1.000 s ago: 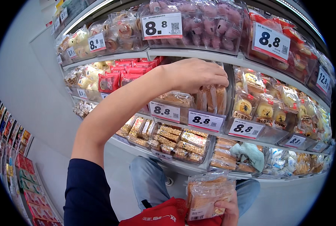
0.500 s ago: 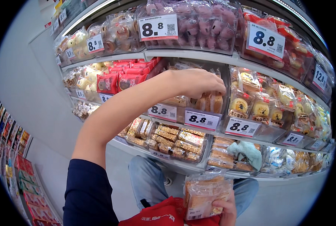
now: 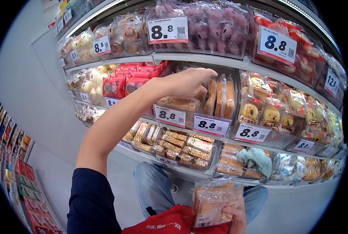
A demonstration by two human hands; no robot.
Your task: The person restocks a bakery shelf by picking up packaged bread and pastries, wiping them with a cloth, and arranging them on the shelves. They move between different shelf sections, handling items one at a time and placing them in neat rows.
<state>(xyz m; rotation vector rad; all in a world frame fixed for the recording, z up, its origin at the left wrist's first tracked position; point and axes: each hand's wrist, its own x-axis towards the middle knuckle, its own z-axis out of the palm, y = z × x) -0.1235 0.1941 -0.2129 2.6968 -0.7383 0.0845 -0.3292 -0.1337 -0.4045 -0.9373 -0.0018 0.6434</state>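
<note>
Head view: left hand (image 3: 192, 83), fingers parted, beside the upright bread packs (image 3: 220, 96) in the bin (image 3: 189, 120); right hand (image 3: 235, 216) pinches wrapped bread (image 3: 216, 203) low down. Risk: upright packs could topple if knocked sideways; slick wrapping might slip one-handed

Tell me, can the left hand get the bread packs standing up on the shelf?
Probably yes. The left hand is right beside the upright bread packs, with no held thing visible. The two rightmost packs have uncovered tops, so the way from above looks free.
</note>
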